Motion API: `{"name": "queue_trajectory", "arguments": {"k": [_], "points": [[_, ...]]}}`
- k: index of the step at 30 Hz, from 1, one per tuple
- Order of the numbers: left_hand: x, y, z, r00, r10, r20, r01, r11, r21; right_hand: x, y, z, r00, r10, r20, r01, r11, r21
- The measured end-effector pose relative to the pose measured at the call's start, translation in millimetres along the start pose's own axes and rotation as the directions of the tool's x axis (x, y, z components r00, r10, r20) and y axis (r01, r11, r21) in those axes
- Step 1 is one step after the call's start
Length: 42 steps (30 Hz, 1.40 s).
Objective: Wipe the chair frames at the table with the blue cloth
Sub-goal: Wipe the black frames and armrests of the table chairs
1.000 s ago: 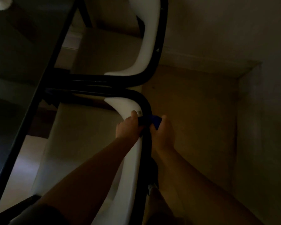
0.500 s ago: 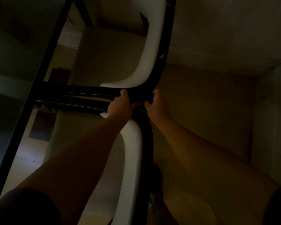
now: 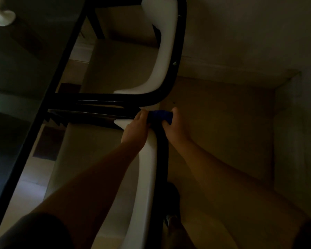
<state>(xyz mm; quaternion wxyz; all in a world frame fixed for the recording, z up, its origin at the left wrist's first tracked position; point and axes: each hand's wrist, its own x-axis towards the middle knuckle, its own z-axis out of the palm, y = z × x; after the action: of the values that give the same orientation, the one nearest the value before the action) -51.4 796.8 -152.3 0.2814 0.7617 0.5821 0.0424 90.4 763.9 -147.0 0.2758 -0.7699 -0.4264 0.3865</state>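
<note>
- both hands and the blue cloth (image 3: 160, 115) now sit at the near chair frame (image 3: 162, 151)'s top corner, up from a second ago.
- left hand (image 3: 136, 130) and right hand (image 3: 175, 127) each clamp a cloth end.
- no readable writing.

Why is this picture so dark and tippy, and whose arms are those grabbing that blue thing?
The camera sits on a person's head and looks down, so you see what they see: their own two arms. That makes everything look tilted. The room is dim. The left hand and the right hand both hold a blue cloth, which is wrapped over the black frame of the near chair, at its top corner. They are wiping it. The pale curved part beside the frame is the chair's white back. A second chair stands just beyond, also white with a black frame. On the left is a dark table with a small white thing on it, too blurry to name.
</note>
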Motion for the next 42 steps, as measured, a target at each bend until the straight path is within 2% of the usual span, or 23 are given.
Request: {"name": "queue_trajectory", "arguments": {"k": [4,8,12,19,23,29,34,42], "points": [[-30.7,-2.0,9.1,0.998,0.025,-0.054,-0.019,0.993,0.116,-27.9,4.4,-3.6,0.997,-0.06,0.047,0.065,0.99,-0.122],[-65.9,-1.3,19.3,0.999,0.003,-0.045,0.004,0.99,0.141,-67.0,12.6,-1.0,0.992,-0.1,0.074,0.113,0.971,-0.211],[-115.9,-10.8,28.8,1.0,-0.007,0.007,0.006,0.989,0.15,-121.8,27.7,17.8,0.986,-0.136,0.097,0.153,0.968,-0.2],[-210.0,-34.2,39.1,0.988,0.049,0.147,-0.074,0.983,0.166,-223.6,67.1,43.2,0.997,-0.047,0.066,0.063,0.961,-0.27],[-267.6,-45.0,46.3,0.974,0.007,0.225,-0.04,0.989,0.142,-278.0,85.2,58.1,0.995,0.032,0.093,-0.008,0.97,-0.244],[-349.2,-66.9,58.7,0.939,0.022,0.342,-0.065,0.991,0.114,-364.4,113.6,83.0,0.996,0.029,0.084,-0.012,0.982,-0.186],[-397.1,-87.8,69.9,0.905,-0.014,0.425,-0.076,0.978,0.196,-414.1,136.1,103.3,0.986,0.045,0.159,-0.029,0.994,-0.101],[-433.9,-108.5,65.0,0.883,-0.034,0.469,-0.16,0.916,0.367,-453.9,127.0,116.9,0.964,0.123,0.237,-0.087,0.984,-0.155]]}}
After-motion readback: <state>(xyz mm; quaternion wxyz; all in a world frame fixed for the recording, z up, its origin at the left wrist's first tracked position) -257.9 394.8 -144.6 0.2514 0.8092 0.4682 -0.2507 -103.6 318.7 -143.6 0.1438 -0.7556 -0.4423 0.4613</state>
